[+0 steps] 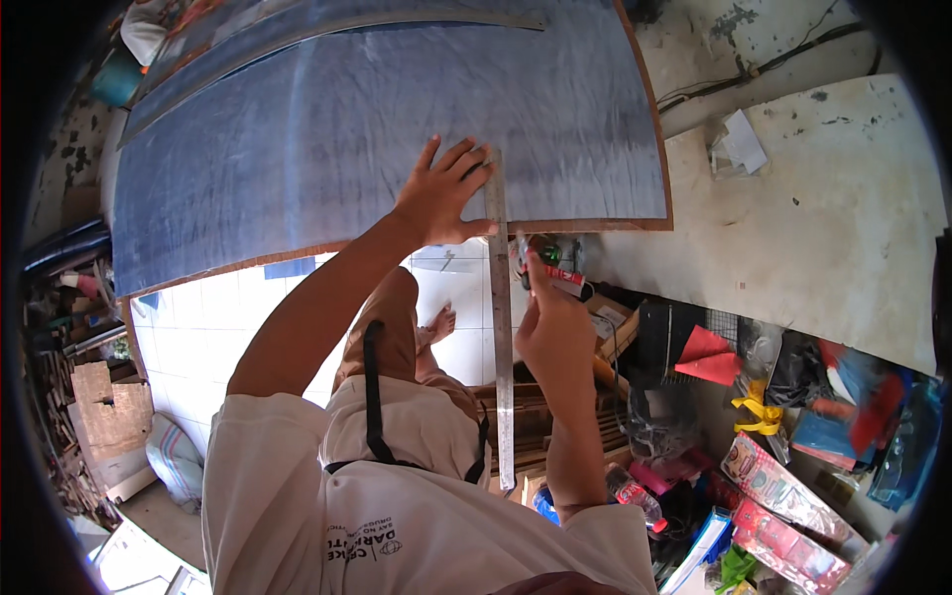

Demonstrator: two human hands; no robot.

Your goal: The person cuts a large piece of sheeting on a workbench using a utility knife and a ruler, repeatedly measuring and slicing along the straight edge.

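Observation:
A long metal ruler [502, 337] lies across the near edge of the blue-covered table [397, 119], most of its length sticking out toward my body. My left hand [448, 193] rests flat on the blue surface with fingers spread. Its thumb and fingertips touch the ruler's left side. Just right of the ruler, at the table's brown edge, my right hand [552, 315] is closed around what looks like a slim cutter knife [524, 256], index finger stretched along it. The knife's tip points at the table edge; my fingers hide part of its handle.
A long metal strip [337, 32] lies along the table's far side. A pale board [793, 218] stands to the right, with bags, packets and a red piece [707, 355] heaped below it. Wood scraps [104, 412] are stacked at the left. White floor tiles [223, 332] show beneath.

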